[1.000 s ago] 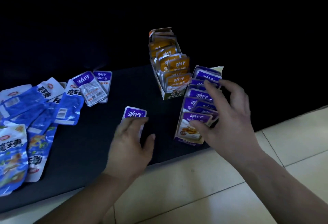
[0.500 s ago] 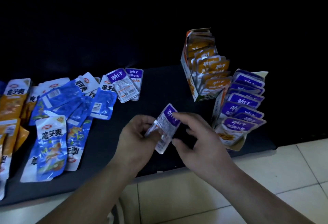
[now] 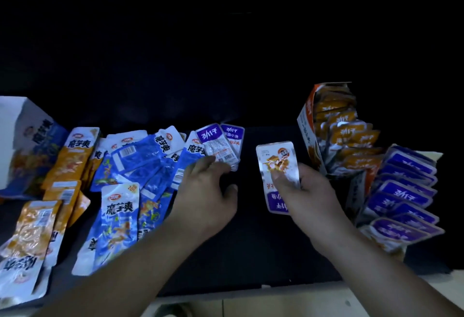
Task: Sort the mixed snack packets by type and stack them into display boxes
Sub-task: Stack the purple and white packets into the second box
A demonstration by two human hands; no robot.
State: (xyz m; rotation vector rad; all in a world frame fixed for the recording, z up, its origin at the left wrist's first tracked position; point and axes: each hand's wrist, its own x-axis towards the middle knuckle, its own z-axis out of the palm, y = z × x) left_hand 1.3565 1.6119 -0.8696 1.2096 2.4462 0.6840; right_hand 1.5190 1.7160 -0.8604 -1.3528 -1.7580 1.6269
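My right hand pinches one purple packet between thumb and fingers, purple header toward me. It is held above the table, just left of the purple display box, where its kind leans in a row. I judge it is waiting there to be filed together with more. My left hand, fingers loose and gripping nothing, reaches the near edge of two loose purple packets lying against the blue packets, probably the next pick, since they match.
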